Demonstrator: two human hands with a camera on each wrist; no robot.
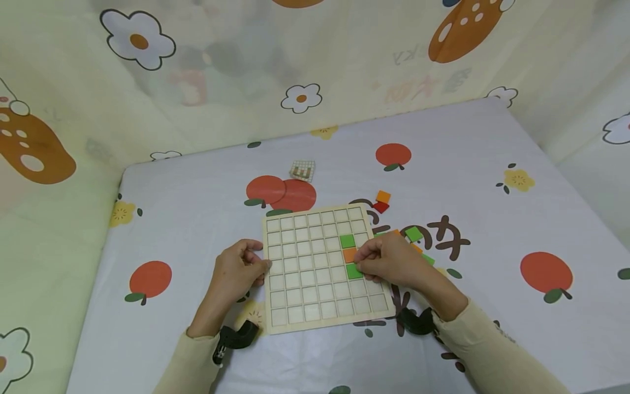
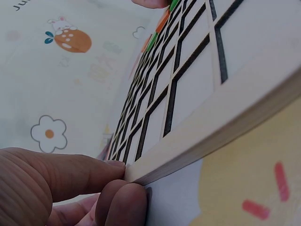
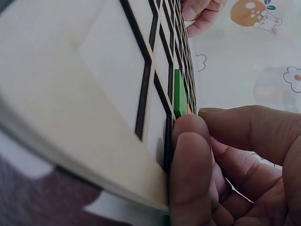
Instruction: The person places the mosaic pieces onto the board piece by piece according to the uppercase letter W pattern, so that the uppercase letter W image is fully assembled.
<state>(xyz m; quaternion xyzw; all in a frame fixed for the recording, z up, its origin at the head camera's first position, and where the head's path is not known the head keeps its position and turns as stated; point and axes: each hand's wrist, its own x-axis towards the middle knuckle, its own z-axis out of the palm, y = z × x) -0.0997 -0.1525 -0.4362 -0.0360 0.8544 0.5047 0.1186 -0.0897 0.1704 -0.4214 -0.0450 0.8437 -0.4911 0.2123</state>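
A pale wooden grid board (image 1: pixel 307 295) lies on the table, its cells mostly whitish. In one column sit a green square tile (image 1: pixel 347 241) and an orange tile (image 1: pixel 349 255). Just below them is another green tile (image 3: pixel 179 94), looking slightly raised over its cell in the right wrist view. My right hand (image 1: pixel 396 260) pinches this tile at its edge with the fingertips, which partly hide the contact. At the board's left edge, my left hand (image 1: pixel 238 268) grips the rim, thumb (image 2: pixel 89 174) above and curled fingers (image 2: pixel 124 202) against the side.
Loose green tiles (image 1: pixel 414 234) and orange ones lie right of the board, partly behind my right hand. Farther back an orange tile (image 1: pixel 383 196) touches a red tile (image 1: pixel 381 207). A small checked piece (image 1: pixel 302 170) lies behind the board. A patterned curtain (image 1: pixel 221 104) hangs beyond the table.
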